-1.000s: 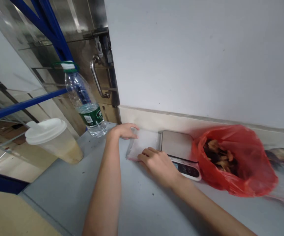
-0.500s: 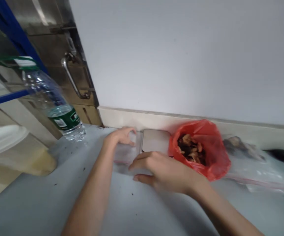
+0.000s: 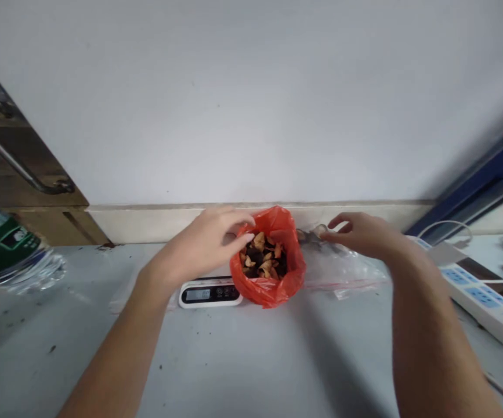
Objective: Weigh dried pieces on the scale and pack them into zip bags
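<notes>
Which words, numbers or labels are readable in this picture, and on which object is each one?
None can be quoted.
Scale: its display shows pale digits, too blurred to read; the marks beside it are too small.
Bottle: the green label carries a white patch, blurred and unreadable.
Power strip: no text can be made out.
Red bag: no print visible.

Grey table [image 3: 251, 360]: scale [image 3: 210, 292], red bag [image 3: 271, 258]
</notes>
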`<state>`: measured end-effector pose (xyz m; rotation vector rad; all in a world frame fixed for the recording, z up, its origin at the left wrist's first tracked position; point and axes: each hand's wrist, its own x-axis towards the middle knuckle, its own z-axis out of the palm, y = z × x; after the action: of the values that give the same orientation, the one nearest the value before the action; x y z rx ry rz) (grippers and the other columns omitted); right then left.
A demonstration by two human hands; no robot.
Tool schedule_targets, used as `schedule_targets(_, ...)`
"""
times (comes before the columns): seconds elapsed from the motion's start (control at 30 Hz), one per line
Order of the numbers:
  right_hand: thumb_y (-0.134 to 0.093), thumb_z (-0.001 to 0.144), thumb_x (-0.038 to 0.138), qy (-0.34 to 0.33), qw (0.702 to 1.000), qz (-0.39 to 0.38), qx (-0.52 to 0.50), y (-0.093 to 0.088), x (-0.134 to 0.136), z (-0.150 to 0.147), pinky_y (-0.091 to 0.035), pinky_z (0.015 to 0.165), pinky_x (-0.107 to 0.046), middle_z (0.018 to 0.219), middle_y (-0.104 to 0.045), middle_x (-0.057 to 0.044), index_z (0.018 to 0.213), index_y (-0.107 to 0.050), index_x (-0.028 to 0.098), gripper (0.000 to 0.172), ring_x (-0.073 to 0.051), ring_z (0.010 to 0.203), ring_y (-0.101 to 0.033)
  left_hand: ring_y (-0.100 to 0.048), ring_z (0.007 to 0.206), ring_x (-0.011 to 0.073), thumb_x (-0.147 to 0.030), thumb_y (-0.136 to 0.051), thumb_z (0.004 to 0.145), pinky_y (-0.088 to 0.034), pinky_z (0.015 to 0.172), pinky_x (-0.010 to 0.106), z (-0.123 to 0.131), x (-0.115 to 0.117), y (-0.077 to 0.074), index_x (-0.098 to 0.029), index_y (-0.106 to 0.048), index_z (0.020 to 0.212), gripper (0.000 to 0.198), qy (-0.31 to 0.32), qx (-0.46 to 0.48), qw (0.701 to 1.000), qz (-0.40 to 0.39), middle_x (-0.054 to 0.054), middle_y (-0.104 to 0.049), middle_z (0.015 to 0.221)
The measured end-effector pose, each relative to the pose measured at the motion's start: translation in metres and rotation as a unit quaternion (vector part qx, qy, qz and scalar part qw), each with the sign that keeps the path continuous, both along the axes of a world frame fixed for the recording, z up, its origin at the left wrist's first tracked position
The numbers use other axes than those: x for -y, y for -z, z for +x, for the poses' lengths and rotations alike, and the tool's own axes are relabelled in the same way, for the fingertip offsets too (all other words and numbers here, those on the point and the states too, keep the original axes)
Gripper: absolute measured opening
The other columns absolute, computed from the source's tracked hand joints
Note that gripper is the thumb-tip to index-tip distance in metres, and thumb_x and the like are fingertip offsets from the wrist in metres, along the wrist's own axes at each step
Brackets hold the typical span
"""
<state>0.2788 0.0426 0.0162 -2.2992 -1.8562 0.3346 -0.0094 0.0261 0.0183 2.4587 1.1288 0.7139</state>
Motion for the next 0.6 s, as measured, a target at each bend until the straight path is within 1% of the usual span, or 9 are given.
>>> schedule_targets(0.07,-0.075,0.078,0.040,0.038,0.999,-0.030,0.014,0.006,-0.003,0.005,-0.049,0.062,-0.032,0.078,-0.077,-0.008,0.070,-0.066,0.023,0.021,-0.025,0.074,-0.072,-0.069,0.098,0.0210,-0.027,-0.051,0.100,-0.053,0.086,0.031,0.020,0.002,0.004,-0.023,-0.075,0.103,0.025,0.032,-0.024,0.999,-0.001,0.004,-0.076,0.107)
schedule_targets(0.13,-0.078,0.074,0.033,0.040,0.998,-0.052,0.011,0.010,-0.004,0.009,-0.047,0.061,-0.031,0.069,-0.073,-0.006,0.058,-0.060,0.024,0.026,-0.025,0.072,-0.071,-0.068,0.100,0.0213,-0.024,-0.050,0.100,-0.053,0.085,0.031,0.031,0.003,0.008,-0.022,-0.076,0.104,0.026,0.053,-0.065,0.996,-0.022,0.005,-0.075,0.108)
schedule_targets(0.23,-0.072,0.075,0.024,0.028,0.998,-0.061,-0.013,0.012,-0.005,0.013,-0.046,0.059,-0.029,0.057,-0.065,-0.003,0.051,-0.057,0.024,0.029,-0.022,0.067,-0.068,-0.068,0.102,0.0214,-0.025,-0.051,0.100,-0.053,0.085,0.031,0.032,0.004,0.009,-0.023,-0.076,0.109,0.027,0.062,-0.082,0.994,-0.035,0.005,-0.075,0.111)
schedule_targets(0.3,-0.067,0.079,0.024,0.022,0.998,-0.046,-0.027,0.009,-0.005,0.014,-0.046,0.059,-0.028,0.058,-0.065,-0.002,0.052,-0.057,0.024,0.028,-0.021,0.068,-0.068,-0.069,0.097,0.0210,-0.028,-0.051,0.100,-0.053,0.083,0.031,0.026,0.005,0.006,-0.023,-0.076,0.107,0.027,0.049,-0.066,0.996,-0.032,0.004,-0.076,0.108)
schedule_targets(0.37,-0.064,0.081,0.026,0.018,0.998,0.003,-0.059,0.001,-0.002,0.013,-0.047,0.060,-0.029,0.062,-0.069,-0.002,0.058,-0.057,0.024,0.024,-0.021,0.070,-0.069,-0.070,0.096,0.0210,-0.031,-0.052,0.100,-0.055,0.082,0.031,0.019,0.005,0.002,-0.023,-0.077,0.104,0.027,0.028,-0.042,0.998,-0.031,0.003,-0.078,0.109)
schedule_targets(0.43,-0.065,0.079,0.027,0.026,0.989,0.087,-0.117,-0.009,0.004,0.009,-0.049,0.061,-0.030,0.067,-0.073,-0.002,0.065,-0.058,0.024,0.016,-0.021,0.070,-0.070,-0.071,0.101,0.0213,-0.034,-0.053,0.099,-0.056,0.087,0.031,0.011,0.006,-0.001,-0.024,-0.078,0.104,0.027,0.005,-0.005,0.999,-0.036,0.003,-0.079,0.115)
schedule_targets(0.47,-0.066,0.077,0.026,0.033,0.978,0.137,-0.153,-0.014,0.008,0.005,-0.051,0.063,-0.031,0.069,-0.074,-0.002,0.068,-0.058,0.024,0.012,-0.022,0.070,-0.071,-0.071,0.104,0.0215,-0.036,-0.054,0.098,-0.057,0.089,0.031,0.008,0.006,-0.002,-0.024,-0.078,0.106,0.027,-0.013,0.015,0.999,-0.039,0.003,-0.078,0.118)
schedule_targets(0.53,-0.067,0.075,0.022,0.035,0.946,0.239,-0.218,-0.024,0.017,-0.004,-0.055,0.072,-0.035,0.073,-0.076,-0.003,0.074,-0.059,0.024,0.009,-0.023,0.075,-0.075,-0.072,0.106,0.0223,-0.043,-0.056,0.098,-0.058,0.091,0.033,0.002,0.006,-0.002,-0.024,-0.076,0.116,0.033,-0.062,0.051,0.996,-0.042,0.005,-0.078,0.121)
schedule_targets(0.6,-0.068,0.075,0.020,-0.004,0.901,0.335,-0.274,-0.030,0.026,-0.016,-0.057,0.080,-0.037,0.077,-0.077,-0.003,0.080,-0.060,0.025,0.011,-0.024,0.082,-0.078,-0.071,0.109,0.0241,-0.050,-0.057,0.097,-0.059,0.094,0.036,-0.003,0.006,-0.002,-0.023,-0.071,0.128,0.043,-0.109,0.080,0.990,-0.029,0.008,-0.076,0.124)
